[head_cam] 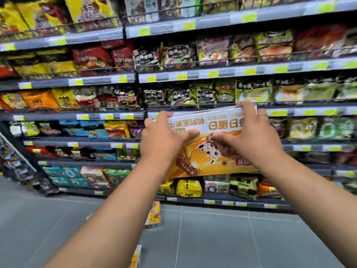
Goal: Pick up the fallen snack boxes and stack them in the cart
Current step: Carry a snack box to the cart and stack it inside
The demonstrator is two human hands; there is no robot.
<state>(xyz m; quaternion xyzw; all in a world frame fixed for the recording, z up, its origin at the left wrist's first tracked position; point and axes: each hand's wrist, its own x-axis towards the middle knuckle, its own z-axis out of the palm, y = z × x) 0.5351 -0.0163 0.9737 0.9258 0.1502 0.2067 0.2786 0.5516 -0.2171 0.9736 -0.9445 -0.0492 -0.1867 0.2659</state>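
Head view: left hand [164, 138] and right hand [251, 136] clasp a yellow snack box [208, 161] between them; two more boxes [153, 214] lie on the floor [231, 238] below. A grip slipping on its glossy face could drop it.

Light was bright and even. The grey metal shelves [100, 80] above the left hand [164, 140] and right hand [253, 136] were smeared and bowed; the orange-and-white cardboard snack box [208, 159] between them was sharper.
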